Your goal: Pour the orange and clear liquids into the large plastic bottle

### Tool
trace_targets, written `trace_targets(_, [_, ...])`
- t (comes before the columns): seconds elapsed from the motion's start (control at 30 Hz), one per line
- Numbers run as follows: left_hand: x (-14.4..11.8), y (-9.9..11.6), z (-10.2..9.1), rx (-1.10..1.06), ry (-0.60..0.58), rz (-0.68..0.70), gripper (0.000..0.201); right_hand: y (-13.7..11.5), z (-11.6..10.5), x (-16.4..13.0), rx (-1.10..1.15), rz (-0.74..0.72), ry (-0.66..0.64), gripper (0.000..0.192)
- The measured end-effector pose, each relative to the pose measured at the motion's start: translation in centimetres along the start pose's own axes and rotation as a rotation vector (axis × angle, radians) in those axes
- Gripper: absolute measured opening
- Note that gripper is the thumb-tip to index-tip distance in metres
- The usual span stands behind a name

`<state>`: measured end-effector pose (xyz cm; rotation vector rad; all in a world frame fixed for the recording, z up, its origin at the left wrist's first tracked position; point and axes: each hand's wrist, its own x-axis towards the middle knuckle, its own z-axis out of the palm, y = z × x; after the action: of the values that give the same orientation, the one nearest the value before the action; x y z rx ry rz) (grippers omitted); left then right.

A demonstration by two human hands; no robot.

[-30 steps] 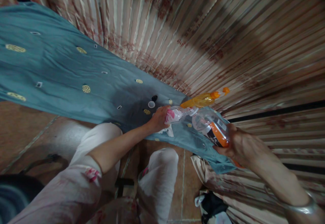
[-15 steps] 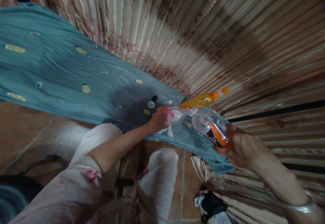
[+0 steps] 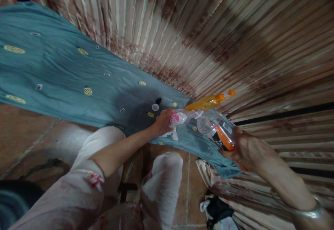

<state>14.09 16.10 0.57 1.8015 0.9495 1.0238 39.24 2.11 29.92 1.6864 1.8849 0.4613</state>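
Note:
My left hand (image 3: pixel 165 121) is wrapped round a clear plastic bottle with a pink label (image 3: pixel 180 118), its neck pointing right. In my right hand (image 3: pixel 238 148) is a larger clear bottle with an orange and black label (image 3: pixel 220 134), tilted with its neck to the upper left. The two bottle mouths meet end to end, or nearly so; I cannot tell whether they touch. Just behind them is a yellow-orange bottle with an orange pump top (image 3: pixel 207 102). A white cap (image 3: pixel 155 107) and a black cap (image 3: pixel 158 100) lie beyond my left hand. White tissue (image 3: pixel 173 134) shows beneath it.
A teal cloth with pineapple prints (image 3: pixel 62 66) covers the long surface before me. Pleated floral curtains (image 3: pixel 167 24) hang along its far side and to the right. Below are my knees, the tiled floor (image 3: pixel 193 195) and a black and white bundle (image 3: pixel 219 211).

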Motion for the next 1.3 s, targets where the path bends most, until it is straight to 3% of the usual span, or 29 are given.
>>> trace_targets(0.6, [-0.1, -0.8, 0.2, 0.003, -0.014, 0.000, 0.099, 0.2, 0.3, 0.1, -0.020, -0.004, 0.014, 0.029])
trace_targets(0.77, [-0.1, -1.2, 0.7, 0.011, 0.033, 0.019, 0.099, 0.0, 0.5, -0.1, -0.024, -0.024, 0.051, 0.032])
trace_targets(1.07, [0.0, -0.3, 0.0, -0.010, -0.008, -0.023, 0.100, 2.4, 0.7, 0.6, 0.027, -0.096, -0.023, 0.035])
trace_targets(1.3, [0.0, -0.4, 0.1, -0.020, 0.015, 0.031, 0.097, 0.1, 0.5, -0.2, -0.030, -0.018, 0.052, 0.026])
